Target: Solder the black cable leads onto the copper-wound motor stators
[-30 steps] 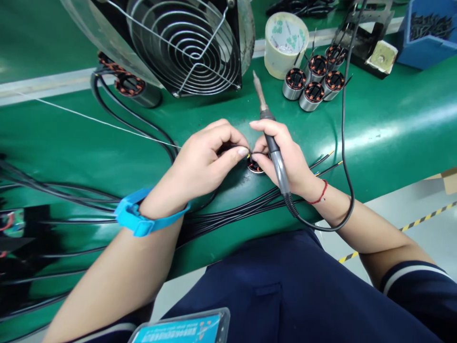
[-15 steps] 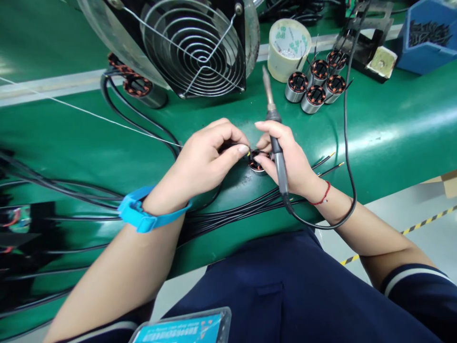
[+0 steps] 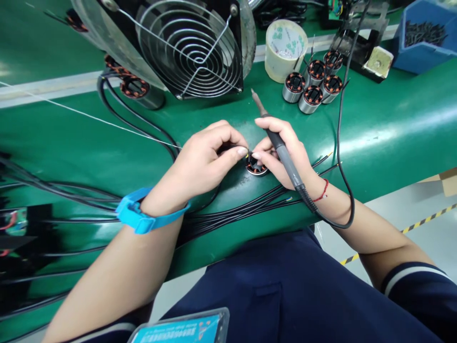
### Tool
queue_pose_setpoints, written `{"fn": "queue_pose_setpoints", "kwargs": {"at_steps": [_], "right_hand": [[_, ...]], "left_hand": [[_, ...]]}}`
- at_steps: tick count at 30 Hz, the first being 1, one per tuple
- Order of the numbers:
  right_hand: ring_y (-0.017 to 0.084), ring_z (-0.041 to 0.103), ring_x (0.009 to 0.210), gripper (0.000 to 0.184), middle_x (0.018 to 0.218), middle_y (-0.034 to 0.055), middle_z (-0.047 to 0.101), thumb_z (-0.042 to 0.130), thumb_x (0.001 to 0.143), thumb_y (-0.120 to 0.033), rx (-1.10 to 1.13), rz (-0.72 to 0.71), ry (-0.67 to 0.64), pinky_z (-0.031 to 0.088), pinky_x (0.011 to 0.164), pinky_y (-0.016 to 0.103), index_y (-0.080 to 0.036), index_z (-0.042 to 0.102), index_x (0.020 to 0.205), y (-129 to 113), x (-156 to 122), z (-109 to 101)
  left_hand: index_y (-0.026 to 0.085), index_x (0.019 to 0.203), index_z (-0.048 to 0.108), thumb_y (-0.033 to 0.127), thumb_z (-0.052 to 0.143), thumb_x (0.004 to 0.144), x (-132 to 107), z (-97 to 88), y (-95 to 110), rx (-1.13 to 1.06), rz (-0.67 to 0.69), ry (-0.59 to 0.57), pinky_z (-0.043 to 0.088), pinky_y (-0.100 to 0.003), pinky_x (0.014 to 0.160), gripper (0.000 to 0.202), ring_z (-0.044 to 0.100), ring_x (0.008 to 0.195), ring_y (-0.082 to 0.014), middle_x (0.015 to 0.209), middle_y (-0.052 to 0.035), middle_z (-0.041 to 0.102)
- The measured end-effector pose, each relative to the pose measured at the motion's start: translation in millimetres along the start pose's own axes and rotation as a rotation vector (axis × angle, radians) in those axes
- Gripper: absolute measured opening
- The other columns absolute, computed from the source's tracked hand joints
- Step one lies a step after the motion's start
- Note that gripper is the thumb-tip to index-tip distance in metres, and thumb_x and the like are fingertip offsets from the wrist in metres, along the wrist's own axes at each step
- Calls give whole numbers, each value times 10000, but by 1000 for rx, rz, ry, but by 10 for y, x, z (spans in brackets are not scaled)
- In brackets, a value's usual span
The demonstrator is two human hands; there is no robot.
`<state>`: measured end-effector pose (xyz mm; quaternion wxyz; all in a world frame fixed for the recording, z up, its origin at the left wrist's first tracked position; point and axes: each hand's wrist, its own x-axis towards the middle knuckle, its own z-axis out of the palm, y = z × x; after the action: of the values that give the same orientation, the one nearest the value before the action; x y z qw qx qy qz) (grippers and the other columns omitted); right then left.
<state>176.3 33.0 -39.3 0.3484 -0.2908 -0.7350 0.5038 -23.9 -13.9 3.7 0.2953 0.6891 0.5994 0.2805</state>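
My left hand [image 3: 207,159], with a blue wrist strap [image 3: 141,214], pinches a thin black wire at its fingertips, right beside a small motor stator [image 3: 256,166] with copper windings on the green mat [image 3: 385,128]. My right hand [image 3: 283,155] grips a soldering iron [image 3: 276,140] across the palm, its tip pointing up and away to the far left, while its fingers touch the stator. The iron's black cord loops off past my right wrist.
A black fan [image 3: 189,45] with a wire grille stands behind my hands. Several stators [image 3: 314,85] cluster at the back right beside a tape roll [image 3: 285,47]. A blue bin [image 3: 424,35] sits at the far right. Black cables [image 3: 228,214] run along the front edge.
The soldering iron has tilted further left in my right hand, its tip lower. My left hand keeps its pinch in the same place.
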Motion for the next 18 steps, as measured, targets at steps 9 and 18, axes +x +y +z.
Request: {"fn": "queue_pose_setpoints", "kwargs": {"at_steps": [9, 18], "right_hand": [[128, 684, 786, 500, 902, -45, 693, 630, 934, -226, 17, -10, 70, 595, 870, 309, -211, 456, 1403, 29, 57, 18], [213, 682, 959, 314, 1016, 10, 699, 538, 1023, -329, -284, -214, 133, 559, 995, 422, -285, 499, 1332, -62, -40, 33]], "left_hand": [[254, 881, 613, 306, 552, 936, 10, 5, -3, 3, 44, 13, 544, -394, 803, 96, 637, 847, -219, 863, -28, 664], [235, 979, 633, 247, 495, 990, -11, 40, 37, 181, 38, 104, 533, -406, 870, 139, 641, 953, -210, 966, -30, 679]]}}
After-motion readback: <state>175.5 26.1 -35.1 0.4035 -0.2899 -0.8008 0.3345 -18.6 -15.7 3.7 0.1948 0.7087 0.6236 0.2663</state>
